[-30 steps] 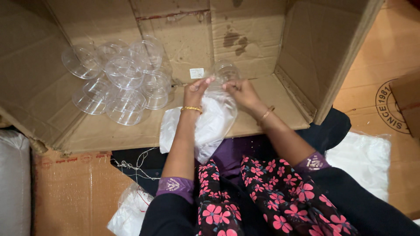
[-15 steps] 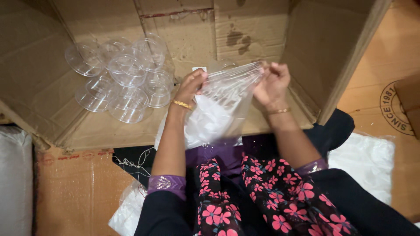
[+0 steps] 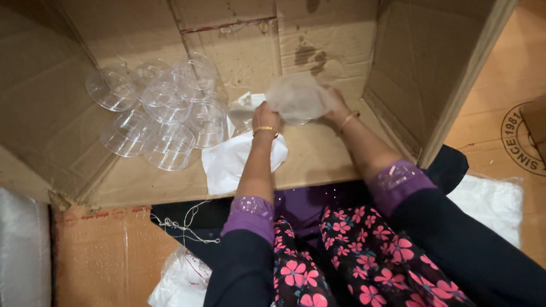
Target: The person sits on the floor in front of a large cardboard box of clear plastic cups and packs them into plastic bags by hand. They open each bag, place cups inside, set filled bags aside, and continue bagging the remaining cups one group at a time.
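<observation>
Hands meet over the floor of a big cardboard box (image 3: pixel 318 165) lying open on its side, and we see both of them closed on a crumpled clear plastic bag (image 3: pixel 298 96) held just above the cardboard. Our left hand (image 3: pixel 265 117), a gold bangle at its wrist, grips the bag's left edge with its fingers curled narrow around the film; our right hand (image 3: pixel 334 107), also with a bangle, pinches the right edge, its fingers mostly hidden behind the plastic, so we cannot tell exactly how they lie. Whether anything sits inside the bag we cannot make out through the creased film. Just below the left fingers, touching the wrist, a white sheet of soft wrapping (image 3: pixel 230 162) lies spread on the box floor, and a small scrap of white paper (image 3: pixel 245 103) sits just beside the same fingers on their left. Further left of the fingers, well apart from the bag, a cluster of clear plastic cups (image 3: pixel 162 113) lies tumbled together against the box wall, some on their sides, some mouth up. Below the forearms we see dark sleeves with purple cuffs and a lap of black cloth printed with pink flowers (image 3: pixel 341 261). Near that, lower left of the fingers, loose white thread (image 3: pixel 185 227) trails over dark cloth.
</observation>
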The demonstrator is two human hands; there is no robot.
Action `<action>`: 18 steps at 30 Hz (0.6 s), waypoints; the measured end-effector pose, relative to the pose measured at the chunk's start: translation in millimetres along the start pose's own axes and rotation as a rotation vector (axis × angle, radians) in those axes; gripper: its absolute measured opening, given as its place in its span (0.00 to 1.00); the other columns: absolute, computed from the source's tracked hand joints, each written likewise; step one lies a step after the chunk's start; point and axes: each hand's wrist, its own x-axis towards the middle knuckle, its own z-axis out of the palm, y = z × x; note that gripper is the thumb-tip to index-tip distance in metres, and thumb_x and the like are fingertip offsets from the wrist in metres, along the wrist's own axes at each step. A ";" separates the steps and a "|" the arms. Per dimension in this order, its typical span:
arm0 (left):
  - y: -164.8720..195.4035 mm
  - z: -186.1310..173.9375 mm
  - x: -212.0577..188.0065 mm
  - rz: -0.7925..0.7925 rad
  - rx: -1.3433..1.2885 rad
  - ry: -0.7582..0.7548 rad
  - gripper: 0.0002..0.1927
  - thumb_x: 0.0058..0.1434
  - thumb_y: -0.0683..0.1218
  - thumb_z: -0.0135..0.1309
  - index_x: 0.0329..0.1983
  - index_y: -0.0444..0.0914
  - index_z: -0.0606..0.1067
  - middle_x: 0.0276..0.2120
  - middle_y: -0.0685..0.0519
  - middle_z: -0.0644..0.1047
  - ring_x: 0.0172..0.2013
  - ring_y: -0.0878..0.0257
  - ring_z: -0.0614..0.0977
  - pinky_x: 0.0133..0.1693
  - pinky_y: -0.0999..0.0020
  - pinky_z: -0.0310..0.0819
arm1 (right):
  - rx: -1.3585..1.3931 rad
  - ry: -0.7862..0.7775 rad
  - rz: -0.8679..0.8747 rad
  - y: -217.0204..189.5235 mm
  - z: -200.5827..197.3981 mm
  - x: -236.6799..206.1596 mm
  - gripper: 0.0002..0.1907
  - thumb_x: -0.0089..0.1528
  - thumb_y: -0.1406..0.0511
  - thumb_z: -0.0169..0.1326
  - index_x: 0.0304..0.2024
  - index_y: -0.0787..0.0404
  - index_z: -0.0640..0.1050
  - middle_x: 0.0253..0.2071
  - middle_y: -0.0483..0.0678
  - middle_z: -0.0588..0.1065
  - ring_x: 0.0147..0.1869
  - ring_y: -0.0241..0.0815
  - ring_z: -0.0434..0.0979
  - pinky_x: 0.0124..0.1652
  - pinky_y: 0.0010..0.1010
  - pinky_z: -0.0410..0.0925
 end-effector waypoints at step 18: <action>-35.1 -24.9 8.5 -0.500 -0.211 -0.467 0.17 0.51 0.46 0.60 0.39 0.28 0.80 0.41 0.33 0.82 0.44 0.37 0.84 0.41 0.48 0.76 | 0.627 -0.183 0.829 -17.9 17.7 5.9 0.22 0.59 0.65 0.64 0.51 0.73 0.78 0.42 0.55 0.76 0.40 0.47 0.74 0.37 0.43 0.67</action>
